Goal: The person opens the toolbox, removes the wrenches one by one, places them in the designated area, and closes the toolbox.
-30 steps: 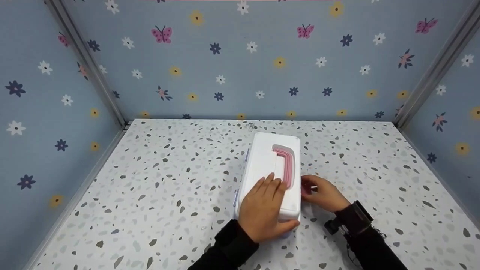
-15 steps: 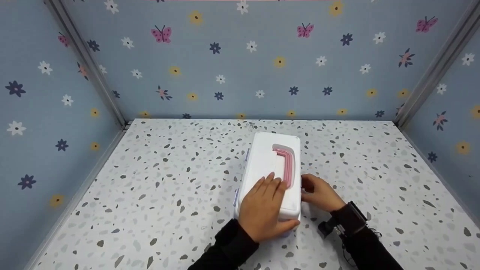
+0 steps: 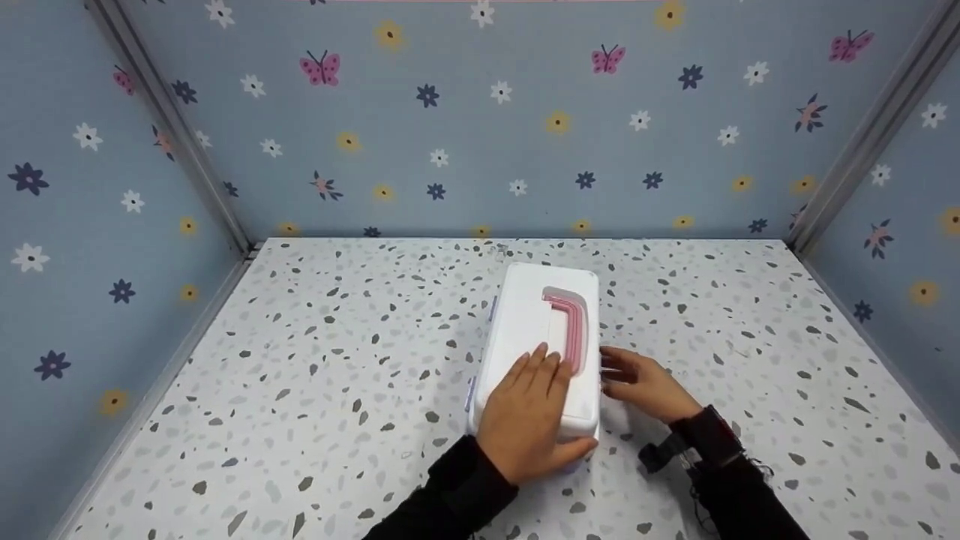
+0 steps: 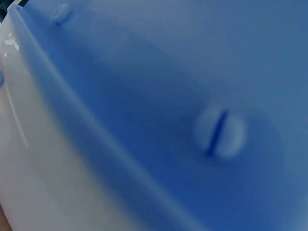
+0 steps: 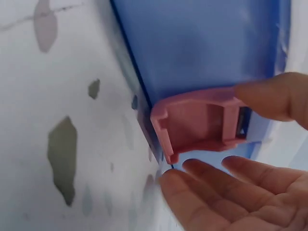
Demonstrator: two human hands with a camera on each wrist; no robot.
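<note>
A storage box point(image 3: 521, 315) with a white lid stands on the table, a pink carry handle point(image 3: 576, 330) folded flat in its top. My left hand point(image 3: 525, 424) lies on the near part of the lid, fingers straight, thumb along the near end. At the box's right side is my right hand point(image 3: 649, 386). The right wrist view shows a pink latch point(image 5: 192, 122) tilted out from the blue wall point(image 5: 202, 43). There the right thumb point(image 5: 276, 96) touches the latch's edge, while the other fingers point(image 5: 216, 192) extend below it. Close up, the left wrist view has the box's blue surface point(image 4: 144, 96), blurred.
The speckled white table point(image 3: 337, 322) surrounds the box. A flowered blue panel point(image 3: 480, 165) rises behind it, with more panels at left and right. Lavender hinge-like parts point(image 3: 472, 394) stick out on the box's left side. A camera point(image 3: 709, 435) sits on the right wrist.
The right hand's fingers have loosened and spread beside the box, after being curled closer together at its side. The left hand and the box stay in place.
</note>
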